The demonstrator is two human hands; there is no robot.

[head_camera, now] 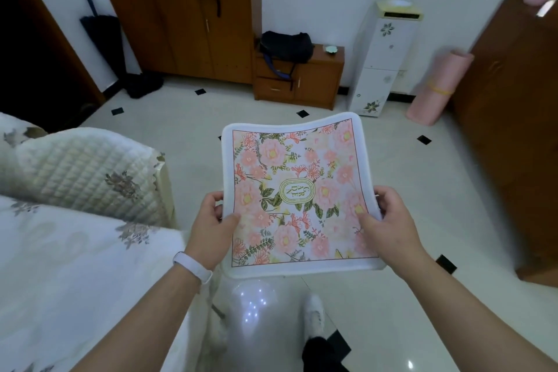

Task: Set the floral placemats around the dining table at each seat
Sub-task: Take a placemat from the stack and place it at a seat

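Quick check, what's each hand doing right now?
Left hand: grips the left edge of the floral placemat, thumb on top.
Right hand: grips the placemat's right edge, thumb on top. The placemat is held in the air above the floor.

Dim cool light, floor glare, warped edges

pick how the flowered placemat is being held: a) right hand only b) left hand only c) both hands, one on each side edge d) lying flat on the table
c: the left hand grips the left edge of the placemat with its thumb on top, and the right hand grips the right edge the same way, holding it up over the floor.
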